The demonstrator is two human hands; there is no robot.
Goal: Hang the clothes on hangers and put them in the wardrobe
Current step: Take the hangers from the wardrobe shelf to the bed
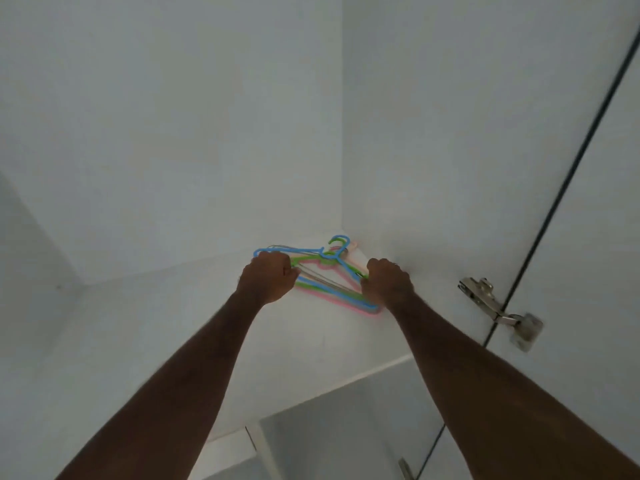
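- hangers [322, 271]: mixed stack of blue, green, pink, one pale peach; plain plastic, no pattern
- wardrobe [173, 133] panels: plain white, greyish in shade
- hinge [485, 299]: bare silver metal
- door gap: thin dark line

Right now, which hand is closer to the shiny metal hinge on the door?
The right hand. It grips the hangers just left of the hinge; the left hand is farther away, at the hangers' other end.
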